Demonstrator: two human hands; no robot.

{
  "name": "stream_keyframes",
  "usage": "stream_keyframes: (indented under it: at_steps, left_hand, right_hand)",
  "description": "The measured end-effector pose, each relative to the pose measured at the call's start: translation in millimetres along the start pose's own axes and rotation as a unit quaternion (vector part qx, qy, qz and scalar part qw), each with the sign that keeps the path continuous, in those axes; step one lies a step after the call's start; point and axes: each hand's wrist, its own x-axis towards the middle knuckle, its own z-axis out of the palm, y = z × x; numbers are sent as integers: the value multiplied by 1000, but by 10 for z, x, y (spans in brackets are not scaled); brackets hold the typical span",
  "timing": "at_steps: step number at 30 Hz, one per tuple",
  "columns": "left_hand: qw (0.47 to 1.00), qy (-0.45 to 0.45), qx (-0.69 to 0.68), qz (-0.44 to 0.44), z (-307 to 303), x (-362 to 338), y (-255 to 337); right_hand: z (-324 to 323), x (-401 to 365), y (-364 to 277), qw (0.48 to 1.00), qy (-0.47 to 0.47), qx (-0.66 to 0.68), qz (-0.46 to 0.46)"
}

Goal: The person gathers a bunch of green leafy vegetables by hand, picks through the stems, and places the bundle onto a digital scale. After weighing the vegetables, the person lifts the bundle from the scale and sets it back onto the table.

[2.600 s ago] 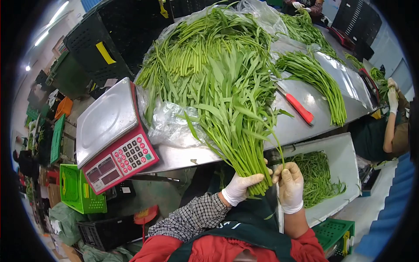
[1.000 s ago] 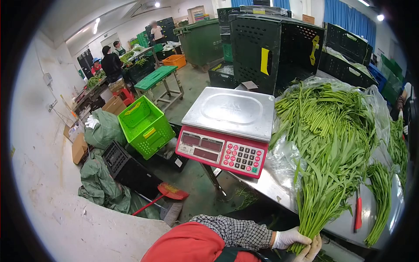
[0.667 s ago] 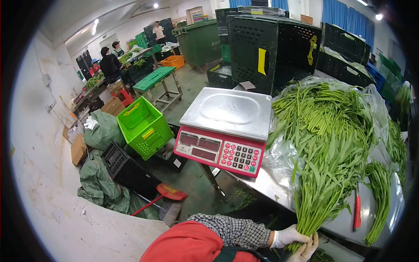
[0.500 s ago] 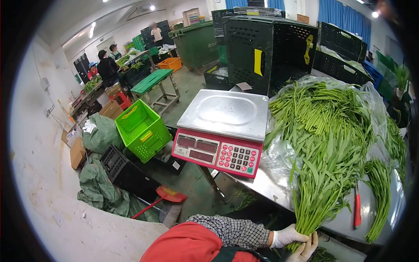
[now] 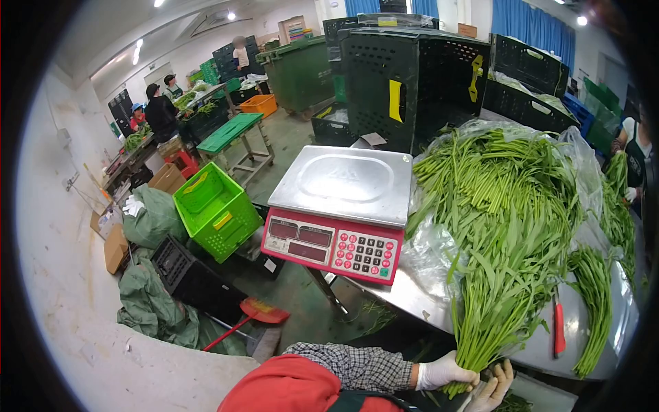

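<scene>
My left hand [image 5: 445, 371], in a white glove, is closed round the stems of a bunch of long-leaved greens [image 5: 484, 336] at the near table edge. My right hand [image 5: 495, 388], also gloved, is just right of the stem ends with its fingers stretched upward and apart; its palm is partly cut off by the frame. The bunch lies against a large heap of the same greens [image 5: 508, 178]. To the right are a red-handled knife [image 5: 559, 329] and a separate small bunch of greens [image 5: 592, 309].
A red scale [image 5: 329, 248] with a steel pan stands left of the heap. Clear plastic [image 5: 434, 254] lies between them. Dark crates [image 5: 374, 89] rise behind. A green crate [image 5: 218, 213], broom and sacks are on the left floor. A co-worker [image 5: 635, 151] stands at right, others far left.
My right hand has come away from the stem ends and its fingers have spread. My left hand keeps its grip. The view has shifted slightly, and the co-worker at right shows more clearly.
</scene>
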Motion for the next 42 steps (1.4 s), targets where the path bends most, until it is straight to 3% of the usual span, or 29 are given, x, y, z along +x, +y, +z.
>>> stream_keyframes:
  at_steps: [4,8,12,15,20,23,28,33,34,35,37,39,42]
  left_hand:
    - [994,-68,50,68,128,-114,410]
    - [980,-72,138,121,152,-108,896]
    - [961,-51,192,192,-47,19,1137]
    - [945,57,242,211,-378,213,1130]
    - [973,71,115,187,-686,321,1024]
    - [974,86,99,186,-771,348,954]
    - [968,150,138,146,-720,361,919]
    - [951,166,205,164,-848,449,827]
    - [947,188,193,176,-824,449,828]
    - [943,211,179,187,-801,448,808]
    - [940,218,182,191,-800,441,780]
    - [917,198,243,246,-667,345,954]
    - [905,208,228,293,-543,277,1061]
  right_hand:
    - [4,195,102,999,10,-4,-40]
    - [67,480,354,998,-54,18,-33]
    - [306,836,338,996,-65,5,-64]
    - [521,931,609,992,-85,-47,-79]
    - [564,909,686,977,-77,-114,-163]
    - [474,984,506,973,-128,-135,-138]
    - [470,1003,410,986,-105,-87,-100]
    - [496,992,363,998,-19,32,44]
    - [493,1029,400,999,2,15,30]
    - [527,1101,424,974,3,190,125]
    - [622,1390,18,990,29,120,-74]
    - [828,1612,-429,978,-52,161,-125]
    - [1159,1863,-915,923,-177,77,-333]
